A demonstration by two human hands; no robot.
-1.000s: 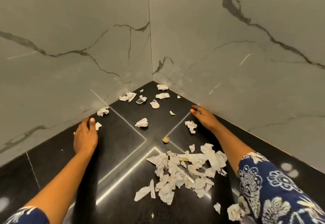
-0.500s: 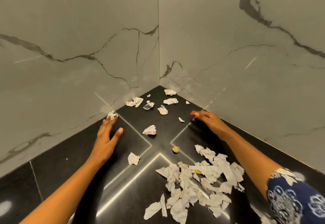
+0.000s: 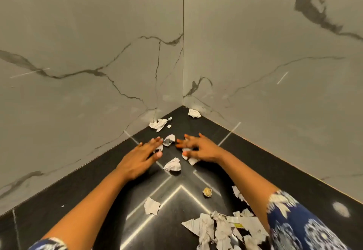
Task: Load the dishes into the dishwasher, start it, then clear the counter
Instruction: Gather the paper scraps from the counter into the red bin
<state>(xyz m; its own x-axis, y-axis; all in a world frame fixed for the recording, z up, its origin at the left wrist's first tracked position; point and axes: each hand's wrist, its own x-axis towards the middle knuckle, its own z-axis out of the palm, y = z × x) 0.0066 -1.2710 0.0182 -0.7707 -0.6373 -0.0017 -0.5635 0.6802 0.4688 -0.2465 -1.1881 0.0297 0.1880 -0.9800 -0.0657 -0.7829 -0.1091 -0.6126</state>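
Both of your hands are spread and hold nothing. Your left hand (image 3: pixel 141 157) lies flat, fingertips touching the scraps (image 3: pixel 169 139) between the two hands. Your right hand (image 3: pixel 204 149) sits splayed over a few more, fingers a little bent; none looks pinched, though the hand is blurred. You seem to be on the last step, clearing the counter (image 3: pixel 78 200) by raking litter out of the corner; no dishes or dishwasher show, so I cannot judge the rest. Next, I'd say, draw both hands toward you together, palms low, so the light paper slides rather than skips sideways, and bring it to the pile (image 3: pixel 222 228) by your right forearm. Then reach back for the corner scrap (image 3: pixel 194 113) and the cluster (image 3: pixel 158 125) against the left wall. The scraps are torn white paper, crumpled and easily scattered, lying apart on glossy black stone. One brownish crumb (image 3: pixel 207 192) lies near the pile. Grey veined walls (image 3: pixel 98 43) close the corner, and a blue patterned sleeve (image 3: pixel 304 226) covers your right arm.
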